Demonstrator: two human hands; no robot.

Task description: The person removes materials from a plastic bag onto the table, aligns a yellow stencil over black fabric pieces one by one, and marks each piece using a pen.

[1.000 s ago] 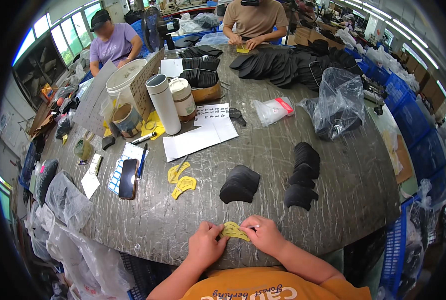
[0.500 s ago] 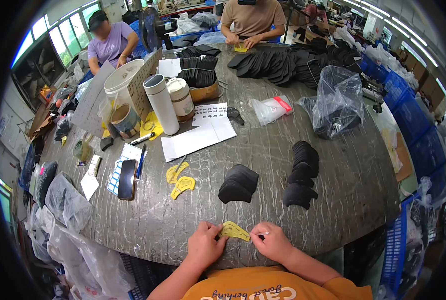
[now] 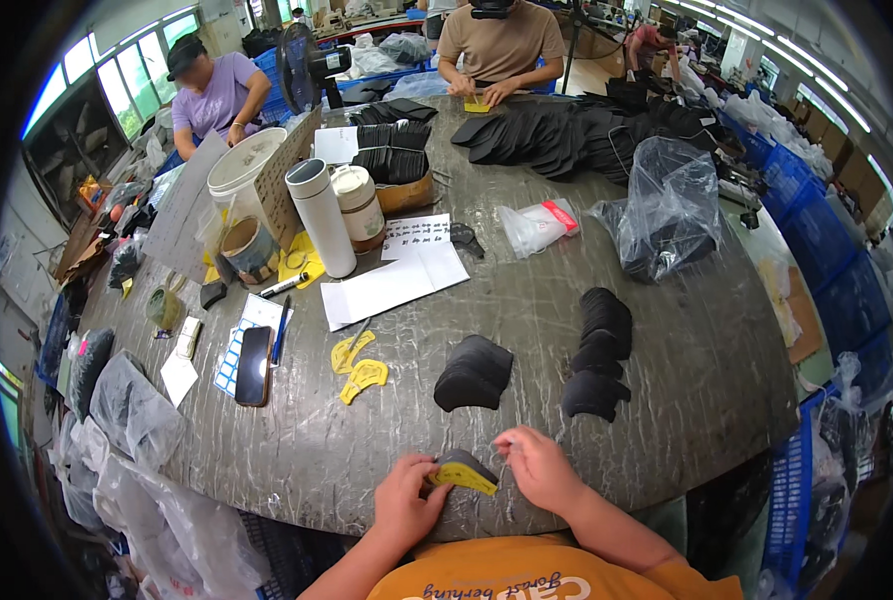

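Note:
My left hand (image 3: 407,497) pinches a curved yellow template (image 3: 464,477) at its left end. A black curved piece (image 3: 470,460) shows along the template's upper edge, held together with it. Just to the right, apart from the template, is my right hand (image 3: 544,470), its fingers curled together. Something small and pale seems to be at its fingertips, too small to make out. Beyond my hands lies a fanned stack of black pieces (image 3: 475,373). Right of it is a longer overlapping row of black pieces (image 3: 604,322). Two more yellow templates (image 3: 366,378) lie to the left.
A phone (image 3: 255,367), a blue pen (image 3: 282,330) and folded white paper (image 3: 397,288) lie left of centre. Behind them stand a white bottle (image 3: 322,220) and a jar (image 3: 359,210). Far right is a clear bag (image 3: 672,210). Across the table, a person (image 3: 502,50) handles a yellow piece.
The yellow template has tilted up, exposing the black piece along it. My right hand has moved off the template's right end, slightly up.

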